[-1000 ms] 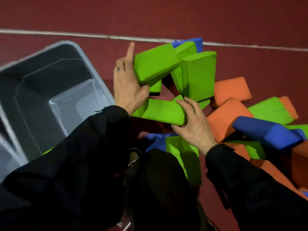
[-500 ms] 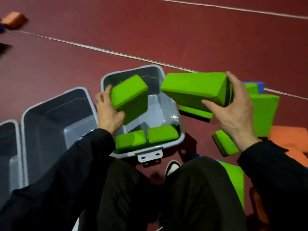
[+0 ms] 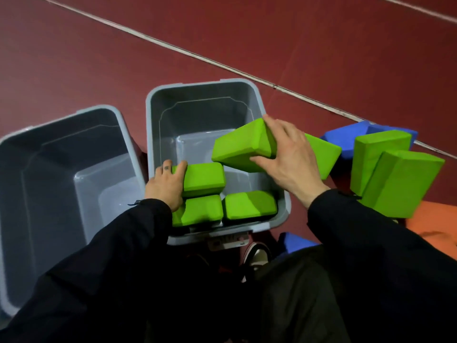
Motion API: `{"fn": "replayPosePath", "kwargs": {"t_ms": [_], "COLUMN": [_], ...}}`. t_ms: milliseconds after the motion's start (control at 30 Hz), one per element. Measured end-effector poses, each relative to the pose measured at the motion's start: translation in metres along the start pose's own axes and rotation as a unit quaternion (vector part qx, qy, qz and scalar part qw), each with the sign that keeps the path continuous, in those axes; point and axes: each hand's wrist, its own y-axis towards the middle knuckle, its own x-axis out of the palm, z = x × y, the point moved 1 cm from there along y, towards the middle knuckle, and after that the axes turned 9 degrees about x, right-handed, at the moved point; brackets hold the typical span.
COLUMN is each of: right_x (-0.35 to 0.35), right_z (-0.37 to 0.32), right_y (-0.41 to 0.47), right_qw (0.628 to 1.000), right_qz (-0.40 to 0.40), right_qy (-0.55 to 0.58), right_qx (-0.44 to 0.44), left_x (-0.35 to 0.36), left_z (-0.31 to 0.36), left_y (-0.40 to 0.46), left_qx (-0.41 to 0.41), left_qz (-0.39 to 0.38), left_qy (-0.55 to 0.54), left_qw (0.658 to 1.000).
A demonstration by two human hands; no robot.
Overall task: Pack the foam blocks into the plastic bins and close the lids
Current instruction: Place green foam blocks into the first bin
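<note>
head | since half a second ago, left hand (image 3: 164, 186) has lowered its green block (image 3: 204, 179) into the middle bin (image 3: 151, 134), above two green blocks (image 3: 249, 204) at 6 o'clock | left bin (image 3: 14, 144) holds nothing | left fingers curl round that block | right hand (image 3: 289, 159) grips a big green block (image 3: 243, 147) over the bin's 3 o'clock side

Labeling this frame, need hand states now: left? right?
Left hand: grips a green block inside the middle bin.
Right hand: holds a tilted green block over it.
</note>
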Motion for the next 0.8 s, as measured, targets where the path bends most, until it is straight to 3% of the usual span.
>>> {"fn": "replayPosePath", "kwargs": {"t_ms": [100,200,300,400,600,800], "right_x": [0.013,0.020,0.030,0.046,0.087,0.139], "right_z": [-0.002,-0.004,-0.005,-0.003,-0.001,0.003], "right_y": [0.006,0.006,0.003,0.003,0.003,-0.005], "right_qw": [0.999,0.994,0.986,0.980,0.968,0.968], "right_qz": [-0.012,-0.025,-0.063,-0.095,-0.147,-0.165], "right_qy": [-0.025,-0.088,-0.125,-0.147,-0.169,-0.165], "right_qx": [-0.022,-0.065,-0.089,-0.095,-0.109,-0.090], "left_x": [0.005,0.014,0.021,0.021,0.026,0.031], "left_z": [-0.001,0.002,0.002,0.004,0.008,0.010], "left_y": [0.005,0.006,0.012,0.013,0.018,0.024], "left_qx": [-0.005,-0.004,-0.015,0.006,0.025,0.064], "left_qz": [0.010,-0.082,-0.096,-0.062,-0.078,-0.077], "left_qy": [0.107,0.145,0.092,0.089,0.071,0.016], "left_qw": [0.994,0.986,0.991,0.994,0.994,0.995]}}
